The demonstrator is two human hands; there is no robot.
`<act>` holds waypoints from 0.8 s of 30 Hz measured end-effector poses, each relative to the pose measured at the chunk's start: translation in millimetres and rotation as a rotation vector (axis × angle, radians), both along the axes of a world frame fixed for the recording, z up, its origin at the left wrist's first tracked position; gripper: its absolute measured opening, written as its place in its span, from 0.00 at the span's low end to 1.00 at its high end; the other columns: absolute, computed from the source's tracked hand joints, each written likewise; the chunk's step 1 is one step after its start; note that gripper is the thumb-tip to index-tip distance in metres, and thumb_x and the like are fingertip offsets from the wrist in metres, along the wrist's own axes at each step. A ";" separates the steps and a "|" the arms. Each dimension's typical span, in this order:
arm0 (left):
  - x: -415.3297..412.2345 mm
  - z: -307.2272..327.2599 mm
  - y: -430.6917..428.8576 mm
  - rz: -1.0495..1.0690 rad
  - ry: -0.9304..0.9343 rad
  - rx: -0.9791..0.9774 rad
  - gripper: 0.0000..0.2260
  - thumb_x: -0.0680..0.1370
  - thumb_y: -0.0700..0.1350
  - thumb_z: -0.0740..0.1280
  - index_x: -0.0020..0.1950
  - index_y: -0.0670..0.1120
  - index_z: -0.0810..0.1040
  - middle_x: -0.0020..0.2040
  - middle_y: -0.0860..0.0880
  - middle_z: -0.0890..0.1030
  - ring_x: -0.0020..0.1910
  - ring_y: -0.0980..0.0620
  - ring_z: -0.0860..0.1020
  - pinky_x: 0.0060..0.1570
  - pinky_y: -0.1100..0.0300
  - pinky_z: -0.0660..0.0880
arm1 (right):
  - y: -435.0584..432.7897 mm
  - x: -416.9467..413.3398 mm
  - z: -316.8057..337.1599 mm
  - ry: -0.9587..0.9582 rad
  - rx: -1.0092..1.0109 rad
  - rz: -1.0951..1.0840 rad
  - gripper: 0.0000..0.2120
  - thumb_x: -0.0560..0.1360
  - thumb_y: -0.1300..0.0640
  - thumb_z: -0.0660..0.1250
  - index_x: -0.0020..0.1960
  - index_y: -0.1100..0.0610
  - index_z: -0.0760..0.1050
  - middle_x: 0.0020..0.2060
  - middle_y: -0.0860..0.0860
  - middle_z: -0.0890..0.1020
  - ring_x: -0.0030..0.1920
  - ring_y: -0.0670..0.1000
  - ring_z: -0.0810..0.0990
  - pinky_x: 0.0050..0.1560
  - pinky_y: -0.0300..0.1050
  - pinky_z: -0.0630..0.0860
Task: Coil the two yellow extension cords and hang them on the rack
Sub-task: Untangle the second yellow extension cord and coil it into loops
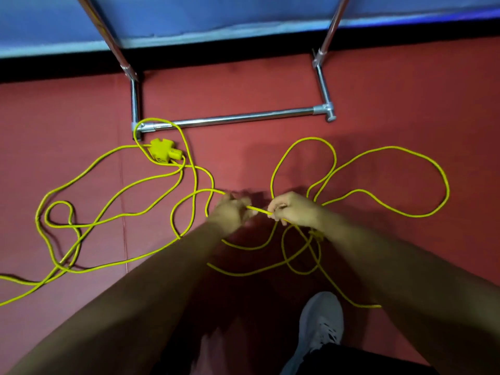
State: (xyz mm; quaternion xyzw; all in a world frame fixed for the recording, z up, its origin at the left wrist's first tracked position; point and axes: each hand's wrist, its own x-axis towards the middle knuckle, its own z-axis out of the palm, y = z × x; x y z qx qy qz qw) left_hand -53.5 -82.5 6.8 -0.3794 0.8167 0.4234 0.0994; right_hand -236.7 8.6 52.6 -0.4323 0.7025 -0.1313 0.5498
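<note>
Grip: left hand [231,209] and right hand [293,209] pinch one yellow cord [258,210] | loose loops sprawl either side | rack base [232,119] beyond hands | shoe [319,323] nearer.

The left hand [230,209] is smeared by motion, its finger outlines lost. Left of those fingers the yellow cord [259,210] is cut by the frame edge (twice). Behind the right hand [293,209] a yellow fitting [316,235] is half covered by the wrist.
</note>
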 end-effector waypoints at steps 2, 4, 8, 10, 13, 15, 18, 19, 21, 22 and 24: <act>-1.4 38.7 -12.0 0.008 0.112 -0.047 0.12 0.78 0.48 0.69 0.52 0.39 0.79 0.38 0.42 0.78 0.50 0.40 0.73 0.53 0.50 0.71 | -11.9 -2.0 39.4 -0.014 -0.037 -0.007 0.05 0.74 0.67 0.65 0.44 0.60 0.77 0.31 0.51 0.77 0.26 0.43 0.73 0.28 0.34 0.67; -0.8 83.3 -23.8 0.010 0.194 -0.079 0.10 0.79 0.46 0.68 0.45 0.39 0.77 0.30 0.50 0.71 0.41 0.44 0.72 0.44 0.52 0.70 | -17.4 -4.3 75.8 -0.007 -0.091 0.003 0.03 0.75 0.65 0.66 0.45 0.61 0.78 0.30 0.50 0.77 0.28 0.45 0.73 0.32 0.38 0.69; 6.4 174.8 -35.5 0.103 0.323 -0.067 0.12 0.79 0.44 0.67 0.39 0.42 0.70 0.31 0.50 0.66 0.34 0.50 0.65 0.37 0.54 0.62 | -8.3 -5.4 138.0 0.145 -0.158 0.048 0.09 0.75 0.63 0.67 0.37 0.54 0.76 0.28 0.46 0.74 0.26 0.39 0.71 0.30 0.31 0.65; 13.4 218.8 -35.4 0.198 0.378 -0.065 0.11 0.80 0.43 0.65 0.39 0.45 0.67 0.33 0.50 0.67 0.34 0.53 0.65 0.38 0.56 0.61 | 8.3 -7.7 159.3 0.261 -0.186 0.078 0.14 0.76 0.62 0.66 0.35 0.49 0.72 0.28 0.45 0.72 0.28 0.40 0.70 0.32 0.35 0.66; 32.5 273.5 -31.8 0.347 0.473 -0.071 0.11 0.80 0.42 0.65 0.39 0.43 0.69 0.35 0.45 0.67 0.32 0.53 0.63 0.33 0.56 0.61 | 41.5 -13.6 187.7 0.324 -0.207 0.032 0.14 0.77 0.62 0.65 0.34 0.50 0.72 0.29 0.47 0.74 0.32 0.48 0.71 0.37 0.44 0.68; 48.5 298.5 -25.9 0.319 0.438 -0.130 0.11 0.80 0.42 0.66 0.41 0.39 0.70 0.32 0.48 0.65 0.30 0.53 0.62 0.31 0.57 0.60 | 58.9 -9.9 212.5 0.272 -0.249 -0.063 0.14 0.77 0.65 0.65 0.35 0.54 0.74 0.30 0.51 0.77 0.29 0.45 0.74 0.34 0.38 0.70; 71.8 316.9 -15.2 0.283 0.216 -0.321 0.09 0.77 0.50 0.69 0.44 0.44 0.77 0.37 0.48 0.73 0.42 0.47 0.70 0.40 0.56 0.65 | 70.0 12.5 259.0 0.082 -0.353 -0.219 0.07 0.78 0.67 0.64 0.42 0.62 0.75 0.31 0.56 0.76 0.26 0.41 0.77 0.30 0.33 0.74; 78.3 322.2 -10.1 0.254 0.135 -0.431 0.08 0.75 0.53 0.70 0.46 0.49 0.80 0.46 0.46 0.75 0.51 0.45 0.71 0.48 0.56 0.67 | 69.5 21.3 274.4 0.031 -0.404 -0.253 0.04 0.78 0.66 0.64 0.45 0.63 0.75 0.31 0.56 0.75 0.25 0.42 0.76 0.29 0.33 0.74; 84.9 334.8 2.2 0.162 0.180 -0.499 0.11 0.71 0.53 0.73 0.50 0.50 0.83 0.57 0.45 0.72 0.61 0.45 0.69 0.61 0.55 0.67 | 66.2 39.6 305.7 0.020 -0.510 -0.255 0.03 0.78 0.64 0.66 0.48 0.64 0.78 0.28 0.55 0.73 0.23 0.43 0.75 0.27 0.33 0.71; 86.1 342.7 10.4 0.124 0.273 -0.437 0.10 0.71 0.50 0.73 0.50 0.48 0.82 0.56 0.47 0.74 0.60 0.46 0.72 0.60 0.56 0.69 | 62.7 49.0 319.9 0.044 -0.552 -0.224 0.04 0.78 0.62 0.67 0.49 0.63 0.79 0.27 0.54 0.74 0.23 0.45 0.74 0.26 0.34 0.69; 84.9 360.5 31.9 0.092 0.409 -0.219 0.05 0.73 0.47 0.72 0.46 0.49 0.79 0.44 0.54 0.78 0.47 0.52 0.77 0.49 0.58 0.71 | 55.3 65.5 342.9 0.098 -0.610 -0.146 0.03 0.77 0.59 0.68 0.48 0.58 0.81 0.26 0.56 0.75 0.25 0.50 0.73 0.27 0.39 0.67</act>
